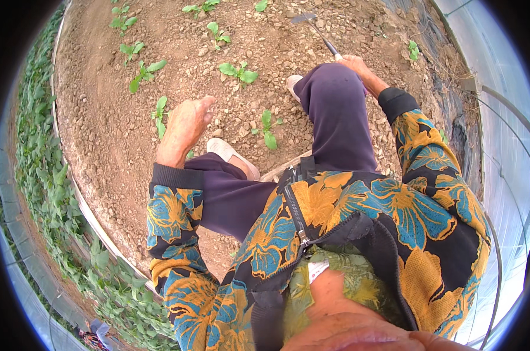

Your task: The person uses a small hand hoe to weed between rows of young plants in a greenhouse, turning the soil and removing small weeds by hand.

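My right hand (357, 68) grips the pale handle end of a small long-necked hand hoe (324, 39), beyond my right knee. The hoe's flat metal blade rests on the stony soil at the top. My left hand (188, 123) hangs over the soil beside my left knee, its fingers curled; whether it holds anything small cannot be told. A leafy seedling (159, 116) stands just left of that hand. Another seedling (268, 129) grows between my feet, and a larger one (238, 73) grows farther ahead.
Several more seedlings (144, 75) dot the bed. I sit low on what looks like a wooden seat (286, 166). Dense green plants (41, 145) grow past a pale border strip on the left. Black plastic film (444, 87) and a clear plastic greenhouse wall (506, 127) run along the right. Another person (98, 335) is far off at bottom left.
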`<state>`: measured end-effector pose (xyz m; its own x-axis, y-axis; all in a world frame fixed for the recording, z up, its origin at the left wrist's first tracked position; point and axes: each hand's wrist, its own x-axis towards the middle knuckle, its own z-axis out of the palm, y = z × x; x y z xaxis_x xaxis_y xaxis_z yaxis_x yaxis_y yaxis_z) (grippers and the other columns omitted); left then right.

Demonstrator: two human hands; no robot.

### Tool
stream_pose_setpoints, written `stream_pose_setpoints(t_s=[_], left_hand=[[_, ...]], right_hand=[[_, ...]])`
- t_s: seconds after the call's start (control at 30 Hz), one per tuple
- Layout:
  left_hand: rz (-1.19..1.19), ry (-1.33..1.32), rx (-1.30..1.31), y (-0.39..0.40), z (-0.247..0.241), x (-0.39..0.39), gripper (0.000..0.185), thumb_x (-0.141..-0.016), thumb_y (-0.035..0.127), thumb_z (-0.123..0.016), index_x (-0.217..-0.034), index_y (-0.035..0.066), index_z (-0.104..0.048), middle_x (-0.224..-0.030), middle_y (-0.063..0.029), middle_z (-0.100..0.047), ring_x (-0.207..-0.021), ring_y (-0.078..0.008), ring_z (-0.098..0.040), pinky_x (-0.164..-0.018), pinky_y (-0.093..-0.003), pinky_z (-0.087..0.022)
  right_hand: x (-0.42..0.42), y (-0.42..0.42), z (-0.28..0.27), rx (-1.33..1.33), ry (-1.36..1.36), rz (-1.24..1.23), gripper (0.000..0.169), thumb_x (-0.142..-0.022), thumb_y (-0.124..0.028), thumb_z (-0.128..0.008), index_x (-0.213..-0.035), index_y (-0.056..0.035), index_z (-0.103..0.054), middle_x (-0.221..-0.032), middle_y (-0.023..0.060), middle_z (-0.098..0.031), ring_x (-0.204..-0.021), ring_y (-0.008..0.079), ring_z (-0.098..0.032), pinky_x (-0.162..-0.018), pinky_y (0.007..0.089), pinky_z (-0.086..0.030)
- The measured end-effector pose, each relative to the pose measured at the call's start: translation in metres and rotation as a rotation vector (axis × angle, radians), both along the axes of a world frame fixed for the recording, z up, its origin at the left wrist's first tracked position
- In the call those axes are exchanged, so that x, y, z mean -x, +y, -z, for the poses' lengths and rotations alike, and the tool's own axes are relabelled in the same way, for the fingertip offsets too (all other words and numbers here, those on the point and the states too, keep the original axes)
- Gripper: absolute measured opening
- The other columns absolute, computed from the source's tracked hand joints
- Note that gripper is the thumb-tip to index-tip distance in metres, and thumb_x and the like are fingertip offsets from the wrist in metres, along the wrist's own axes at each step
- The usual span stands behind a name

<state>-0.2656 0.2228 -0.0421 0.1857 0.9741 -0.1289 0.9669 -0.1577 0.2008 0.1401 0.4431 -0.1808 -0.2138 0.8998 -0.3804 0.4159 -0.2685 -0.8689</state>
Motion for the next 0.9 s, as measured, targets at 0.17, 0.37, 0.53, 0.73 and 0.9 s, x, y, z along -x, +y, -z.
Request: stream_pose_setpoints(t_s=[0.17, 0.37, 0.53, 0.73, 0.9], left_hand=[[-0.069, 0.011, 0.131, 0.006, -0.026, 0.006, 0.034, -0.080, 0.015, -0.063, -0.114, 0.011, -0.060, -0.089, -0.0194, -0.065, -0.084, -0.0368, -0.063, -0.073, -0.0453, -0.049], [-0.056, -0.055, 0.191, 0.026, -0.038, -0.010, 0.033, -0.078, 0.009, -0.062, -0.111, 0.007, -0.058, -0.090, -0.0182, -0.065, -0.086, -0.0368, -0.062, -0.074, -0.0462, -0.049], [-0.111, -0.060, 0.269, 0.041, -0.045, -0.021, 0.035, -0.078, 0.009, -0.062, -0.113, 0.007, -0.059, -0.093, -0.0195, -0.065, -0.087, -0.0368, -0.062, -0.074, -0.0463, -0.049], [-0.211, -0.172, 0.093, 0.030, -0.086, -0.018, 0.036, -0.082, 0.009, -0.061, -0.118, 0.007, -0.060, -0.078, -0.0153, -0.064, -0.066, -0.0261, -0.062, -0.063, -0.0365, -0.047], [-0.396, -0.334, 0.017, -0.003, -0.115, -0.035, 0.039, -0.084, 0.005, -0.060, -0.123, 0.007, -0.057, -0.077, -0.0100, -0.060, -0.068, -0.0219, -0.056, -0.064, -0.0329, -0.046]], right_hand=[[0.030, -0.010, -0.003, 0.249, 0.232, 0.147, 0.019, -0.091, -0.026, -0.057, -0.090, -0.0074, -0.054, -0.064, -0.0013, -0.049, -0.054, 0.0083, -0.047, -0.044, 0.0248, -0.039], [0.040, 0.052, -0.005, 0.242, 0.287, 0.207, 0.018, -0.090, -0.024, -0.056, -0.089, -0.0067, -0.051, -0.065, 0.0019, -0.049, -0.050, 0.0106, -0.047, -0.042, 0.0259, -0.039], [0.053, 0.126, 0.005, 0.201, 0.363, 0.303, 0.015, -0.087, -0.016, -0.056, -0.087, -0.0017, -0.051, -0.065, 0.0055, -0.050, -0.049, 0.0144, -0.048, -0.039, 0.0292, -0.041], [0.037, 0.083, -0.003, 0.310, 0.394, 0.351, 0.012, -0.085, -0.010, -0.059, -0.088, -0.0012, -0.051, -0.068, 0.0069, -0.052, -0.048, 0.0144, -0.049, -0.038, 0.0297, -0.040], [0.012, 0.047, -0.023, 0.289, 0.233, 0.307, 0.015, -0.086, -0.013, -0.059, -0.095, -0.0040, -0.051, -0.069, 0.0025, -0.051, -0.050, 0.0121, -0.050, -0.039, 0.0275, -0.039]])
